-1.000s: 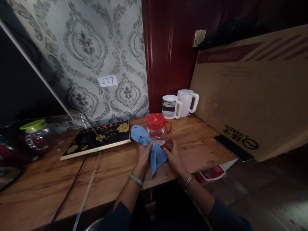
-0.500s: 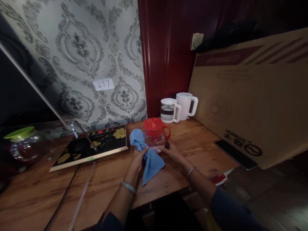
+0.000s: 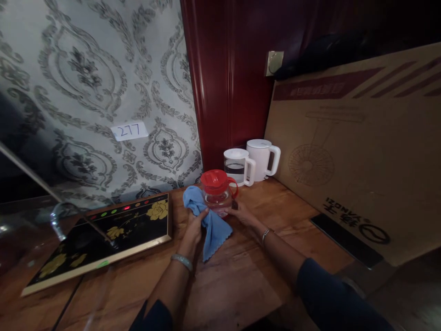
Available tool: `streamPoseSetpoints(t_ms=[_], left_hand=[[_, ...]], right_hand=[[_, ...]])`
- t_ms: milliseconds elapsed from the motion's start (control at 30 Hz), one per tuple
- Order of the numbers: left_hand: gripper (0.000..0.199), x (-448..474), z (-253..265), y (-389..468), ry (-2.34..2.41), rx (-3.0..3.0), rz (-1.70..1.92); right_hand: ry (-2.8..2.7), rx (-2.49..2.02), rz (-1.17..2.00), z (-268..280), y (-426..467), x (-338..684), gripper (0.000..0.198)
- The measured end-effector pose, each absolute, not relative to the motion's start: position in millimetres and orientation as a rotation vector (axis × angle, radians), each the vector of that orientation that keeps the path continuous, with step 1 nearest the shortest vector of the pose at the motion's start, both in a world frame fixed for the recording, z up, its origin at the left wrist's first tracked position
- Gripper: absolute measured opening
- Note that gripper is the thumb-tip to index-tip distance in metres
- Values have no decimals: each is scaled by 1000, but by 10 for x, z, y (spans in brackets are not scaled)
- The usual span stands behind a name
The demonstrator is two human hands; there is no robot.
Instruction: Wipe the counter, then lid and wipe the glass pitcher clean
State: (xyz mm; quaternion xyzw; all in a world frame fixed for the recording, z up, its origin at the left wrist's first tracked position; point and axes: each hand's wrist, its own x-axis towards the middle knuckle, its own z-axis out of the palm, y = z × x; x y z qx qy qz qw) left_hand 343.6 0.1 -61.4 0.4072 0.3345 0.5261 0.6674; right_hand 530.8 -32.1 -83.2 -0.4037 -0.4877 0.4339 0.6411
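A clear glass pot (image 3: 220, 201) with a red lid (image 3: 214, 179) and red handle stands upright at the back middle of the wooden counter. My left hand (image 3: 195, 227) is closed on a blue cloth (image 3: 216, 235), which lies against the pot's left and front side and drapes down toward me. On the pot's lower right, below the handle, my right hand (image 3: 243, 215) grips the glass with thumb and fingers. The cloth hides part of the pot's base, and the far fingers of both hands are hidden.
Behind the pot stand a glass jug (image 3: 235, 167) with a white lid and a white kettle (image 3: 259, 161). A black panel (image 3: 134, 225) with gold flowers and a metal spout lies left. The large cardboard box (image 3: 344, 151) leans at right above a dark flat slab (image 3: 346, 240).
The view has swung to the right, so the wall and panel sit farther left. The pot, cloth and both hands appear slightly closer to the white-lidded jug. Both hands keep their hold.
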Motion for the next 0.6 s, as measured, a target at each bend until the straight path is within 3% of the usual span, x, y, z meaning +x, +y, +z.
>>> streamPoseSetpoints(t_ms=[233,600], left_hand=[[62,3644,-609,397,691,916,1225],[52,3811,-646,814,695,909,1268]], right_hand=[[-1075,-946,861,-903,120,5428,53],[-1031,-917,817,-922,493,5437,57]])
